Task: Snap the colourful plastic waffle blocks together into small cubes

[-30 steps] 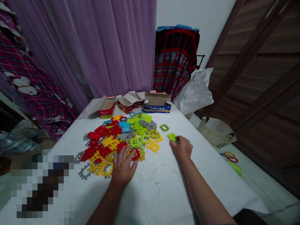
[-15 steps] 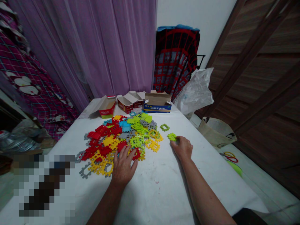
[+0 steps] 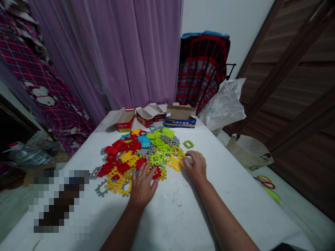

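Observation:
A heap of flat, notched plastic building pieces lies on the white table. My left hand (image 3: 143,184) rests palm down at the heap's front edge with fingers spread, touching red pieces (image 3: 141,163) and holding nothing. My right hand (image 3: 196,167) is at the heap's right edge, its thumb and forefinger curved and apart beside a yellow piece (image 3: 176,164). Nothing shows between them. A green piece (image 3: 199,152) lies behind this hand, mostly hidden by it. Just beyond is a green frame-shaped piece (image 3: 188,144), lying apart from the heap.
Along the table's far edge stand open cardboard boxes: a red one (image 3: 125,125), dark red ones (image 3: 145,120) and a blue one (image 3: 180,123). A clear plastic bag (image 3: 225,104) hangs at the right, above a beige bag (image 3: 247,153). Scissors (image 3: 267,181) lie lower right, off the tabletop.
My right hand has let go of the green piece and shifted left toward the yellow pieces. My left hand stays on the heap. The view has swung slightly left.

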`<state>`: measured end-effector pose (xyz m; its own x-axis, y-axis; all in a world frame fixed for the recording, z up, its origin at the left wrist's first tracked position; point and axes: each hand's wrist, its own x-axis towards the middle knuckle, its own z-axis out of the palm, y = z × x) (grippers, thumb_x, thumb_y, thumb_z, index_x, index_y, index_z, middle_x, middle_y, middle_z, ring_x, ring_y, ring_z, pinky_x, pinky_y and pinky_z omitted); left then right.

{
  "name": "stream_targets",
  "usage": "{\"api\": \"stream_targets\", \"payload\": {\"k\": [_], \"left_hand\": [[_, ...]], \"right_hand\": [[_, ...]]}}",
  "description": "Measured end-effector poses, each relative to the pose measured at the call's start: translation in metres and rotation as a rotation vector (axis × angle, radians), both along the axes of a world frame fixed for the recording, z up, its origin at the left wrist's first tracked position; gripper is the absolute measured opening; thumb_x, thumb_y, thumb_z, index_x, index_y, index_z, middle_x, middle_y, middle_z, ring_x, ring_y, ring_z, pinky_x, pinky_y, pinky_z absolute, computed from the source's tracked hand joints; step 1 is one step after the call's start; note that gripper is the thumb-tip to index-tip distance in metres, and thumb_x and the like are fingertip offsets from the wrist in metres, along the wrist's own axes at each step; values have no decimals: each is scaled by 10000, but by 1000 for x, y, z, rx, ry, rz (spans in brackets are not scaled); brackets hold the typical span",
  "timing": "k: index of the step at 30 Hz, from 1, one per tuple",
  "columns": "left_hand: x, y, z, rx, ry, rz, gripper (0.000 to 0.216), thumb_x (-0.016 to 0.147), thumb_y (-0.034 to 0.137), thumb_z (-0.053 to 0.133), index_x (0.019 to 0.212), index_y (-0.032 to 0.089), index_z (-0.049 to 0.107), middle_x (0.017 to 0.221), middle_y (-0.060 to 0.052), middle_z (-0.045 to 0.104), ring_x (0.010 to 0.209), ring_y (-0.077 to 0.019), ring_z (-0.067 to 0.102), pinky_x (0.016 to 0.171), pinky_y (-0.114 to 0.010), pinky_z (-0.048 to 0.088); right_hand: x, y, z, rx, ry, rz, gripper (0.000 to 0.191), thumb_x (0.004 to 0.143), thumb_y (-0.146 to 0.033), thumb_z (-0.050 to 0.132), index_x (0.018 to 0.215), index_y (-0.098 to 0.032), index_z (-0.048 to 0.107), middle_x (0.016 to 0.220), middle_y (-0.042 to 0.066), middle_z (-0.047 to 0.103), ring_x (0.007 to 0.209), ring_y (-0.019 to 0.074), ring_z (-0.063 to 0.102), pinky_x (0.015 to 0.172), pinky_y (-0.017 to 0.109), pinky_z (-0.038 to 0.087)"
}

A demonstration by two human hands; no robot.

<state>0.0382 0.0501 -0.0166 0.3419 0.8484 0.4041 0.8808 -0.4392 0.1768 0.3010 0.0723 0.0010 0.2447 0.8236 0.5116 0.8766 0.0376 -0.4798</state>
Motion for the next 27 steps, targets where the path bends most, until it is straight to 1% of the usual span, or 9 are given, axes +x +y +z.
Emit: {"api": "stream_targets", "payload": {"k": [2,4,7,10,14,17,20,24,27], "left_hand": [[-1,1,-1,5,1,-4,419,920,361,536,1330,314,607,1488,-83,532,1380,-301,469,1165,-598,281],[0,0,-1,10,-12,-2,412,913,356,549,1317,313,616,1486,-84,534,1381,-300,469,1169,-595,280],[3,-2,2,5,-48,23,395,901,323,565,1290,311,633,1465,-79,556,1377,-285,473,1184,-583,262],[5,-4,4,-5,-62,23,375,896,314,572,1263,308,643,1462,-72,560,1373,-279,476,1185,-580,263],[6,-5,6,-11,-69,47,358,896,310,567,1246,313,644,1478,-56,545,1379,-281,470,1181,-587,269],[5,-5,5,-15,-86,33,369,896,304,564,1257,313,640,1480,-59,542,1389,-283,459,1184,-589,259],[3,-4,4,-38,-90,13,382,897,312,559,1272,317,631,1493,-61,528,1399,-290,446,1179,-598,260],[0,-2,0,-53,-68,2,386,903,322,545,1281,318,622,1502,-62,517,1403,-292,440,1177,-606,251],[0,0,-1,-44,-41,5,396,916,332,523,1302,320,608,1498,-63,521,1396,-298,449,1168,-620,254]], "right_hand": [[-28,9,6,-6,-73,300,234,856,-255,544,1029,-223,699,1204,102,677,1141,255,548,993,416,388],[-51,20,14,-68,-160,493,373,808,-217,605,1172,-237,678,1372,100,602,1270,278,476,1044,457,360],[-68,37,24,-213,-257,636,538,757,-191,659,1290,-255,624,1426,87,570,1327,298,424,1037,485,360],[-69,46,30,-274,-291,680,519,754,-209,688,1269,-243,627,1320,90,637,1233,281,497,999,453,381],[-60,38,26,-213,-233,579,465,754,-279,718,1207,-215,631,1190,91,677,1119,266,554,959,413,396],[-47,18,17,-136,-175,481,340,776,-309,708,1097,-209,653,1128,83,688,1076,252,577,927,377,409],[-28,-8,8,-106,-178,379,302,781,-353,712,1042,-214,650,1082,79,698,1032,248,598,884,357,422],[-10,-37,1,-223,-209,116,370,757,-505,726,970,-213,647,929,78,696,881,249,625,749,336,425],[-5,-46,-2,-335,-152,13,382,772,-572,685,921,-222,643,845,58,686,781,233,631,658,320,411]]}}
